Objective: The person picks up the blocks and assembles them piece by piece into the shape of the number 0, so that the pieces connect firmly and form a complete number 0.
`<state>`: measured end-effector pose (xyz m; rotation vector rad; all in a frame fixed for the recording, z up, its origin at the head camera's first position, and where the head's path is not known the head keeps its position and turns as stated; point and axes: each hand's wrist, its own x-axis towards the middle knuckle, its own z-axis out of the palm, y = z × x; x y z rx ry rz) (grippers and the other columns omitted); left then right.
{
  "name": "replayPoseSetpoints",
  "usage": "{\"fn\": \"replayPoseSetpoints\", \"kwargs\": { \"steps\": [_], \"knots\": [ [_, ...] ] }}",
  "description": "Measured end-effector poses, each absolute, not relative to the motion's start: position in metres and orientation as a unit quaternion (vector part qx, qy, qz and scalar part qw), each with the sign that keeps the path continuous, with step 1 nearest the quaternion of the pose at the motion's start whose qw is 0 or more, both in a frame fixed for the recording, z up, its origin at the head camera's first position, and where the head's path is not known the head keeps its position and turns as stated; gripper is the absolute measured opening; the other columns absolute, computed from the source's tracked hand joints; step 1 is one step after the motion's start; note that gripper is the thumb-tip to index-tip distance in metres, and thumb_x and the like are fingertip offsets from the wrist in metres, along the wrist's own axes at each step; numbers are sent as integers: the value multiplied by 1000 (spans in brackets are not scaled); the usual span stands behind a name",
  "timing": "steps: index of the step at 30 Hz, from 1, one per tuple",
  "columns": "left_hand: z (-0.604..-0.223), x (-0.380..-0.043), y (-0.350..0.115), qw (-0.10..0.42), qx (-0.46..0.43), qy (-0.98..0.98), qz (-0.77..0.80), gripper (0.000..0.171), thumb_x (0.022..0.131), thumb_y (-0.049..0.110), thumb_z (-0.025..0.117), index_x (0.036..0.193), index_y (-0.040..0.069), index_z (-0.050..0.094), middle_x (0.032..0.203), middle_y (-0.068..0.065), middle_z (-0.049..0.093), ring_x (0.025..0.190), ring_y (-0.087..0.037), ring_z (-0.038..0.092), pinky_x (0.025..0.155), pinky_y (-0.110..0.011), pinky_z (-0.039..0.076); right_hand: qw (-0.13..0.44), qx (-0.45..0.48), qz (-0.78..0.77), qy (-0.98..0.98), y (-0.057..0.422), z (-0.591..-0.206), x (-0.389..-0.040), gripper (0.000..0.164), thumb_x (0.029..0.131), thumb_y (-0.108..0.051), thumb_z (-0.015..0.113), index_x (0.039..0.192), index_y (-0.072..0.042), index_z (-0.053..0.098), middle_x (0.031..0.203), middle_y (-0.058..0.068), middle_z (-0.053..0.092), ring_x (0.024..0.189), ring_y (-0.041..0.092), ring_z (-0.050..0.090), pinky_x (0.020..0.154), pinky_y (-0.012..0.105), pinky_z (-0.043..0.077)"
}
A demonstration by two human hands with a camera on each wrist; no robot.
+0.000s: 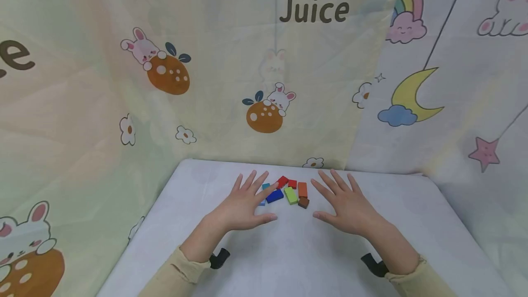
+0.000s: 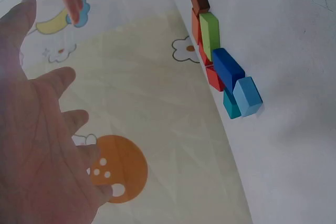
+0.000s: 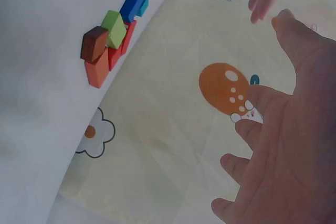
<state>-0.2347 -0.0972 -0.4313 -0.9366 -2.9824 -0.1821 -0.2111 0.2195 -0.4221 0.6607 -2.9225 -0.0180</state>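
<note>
My left hand [image 1: 245,205] is held over the table with its fingers spread and straight, holding nothing. My right hand [image 1: 350,207] mirrors it on the other side, fingers spread too. Between and beyond them lies a loose cluster of coloured blocks: a dark blue block [image 1: 274,195], a lime green block [image 1: 290,195], an orange block [image 1: 303,190], a brown block [image 1: 303,202] and red blocks [image 1: 292,184]. A light blue block [image 2: 248,96] and a teal block [image 2: 231,104] show fully in the left wrist view; in the head view the left fingers partly cover them.
The white table [image 1: 297,260] ends at the back against a printed cloth [image 1: 214,104] with rabbits and flowers. More cloth hangs at both sides. A black strap piece [image 1: 220,258] sits at the left wrist, another black strap piece [image 1: 373,265] at the right.
</note>
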Motion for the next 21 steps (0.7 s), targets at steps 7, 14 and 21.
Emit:
{"fn": "replayPoseSetpoints", "kwargs": {
  "steps": [7,14,21],
  "knots": [
    [-449,-250,-98,-12,-248,-958,-144,77,90,74,44,155,38,26,167,2,16,155,-30,8,121,-62,8,54,220,38,-973,217,-430,-224,76,90,-62,59,153,-28,36,162,6,30,150,39,23,117,68,13],
    [-503,-274,-100,-6,-120,-939,-323,52,98,44,58,143,20,51,150,-8,48,142,-30,41,114,-53,36,18,186,138,-973,205,-463,-259,54,95,-44,62,140,-16,56,144,9,55,136,35,45,112,61,34],
    [-543,-284,-84,45,-62,-919,-386,35,97,38,61,127,19,65,137,-6,59,133,-27,51,110,-48,42,-12,114,250,-962,174,-504,-290,38,94,-36,66,128,-20,67,118,4,67,116,26,53,97,49,49]
  ]
}}
